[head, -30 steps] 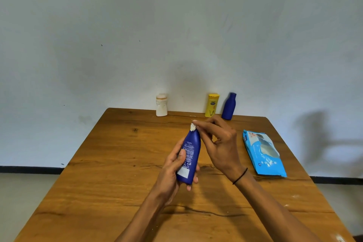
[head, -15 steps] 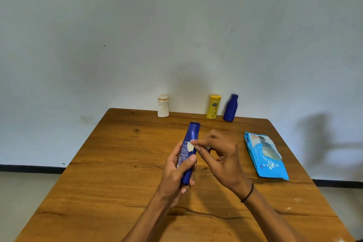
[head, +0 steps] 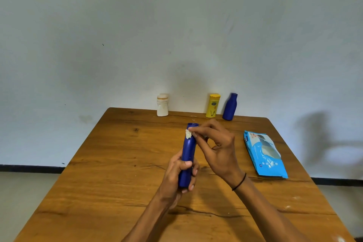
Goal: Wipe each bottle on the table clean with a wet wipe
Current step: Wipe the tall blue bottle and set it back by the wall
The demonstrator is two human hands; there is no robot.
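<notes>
My left hand [head: 176, 175] grips the lower half of a tall dark blue bottle [head: 189, 149], held upright above the middle of the wooden table [head: 110, 163]. My right hand [head: 218, 147] pinches a small crumpled white wet wipe [head: 188, 133] and presses it against the bottle just below its cap. Three more bottles stand along the far edge by the wall: a white one [head: 162, 104], a yellow one [head: 213, 105] and a short dark blue one [head: 230, 106].
A light blue pack of wet wipes [head: 265, 155] lies flat on the table to the right of my hands. A pale wall rises directly behind the table's far edge. Floor shows on both sides of the table.
The wipe went from the bottle's top down to its middle, then back up near the cap. The bottle has turned so its plain blue side now faces me.
</notes>
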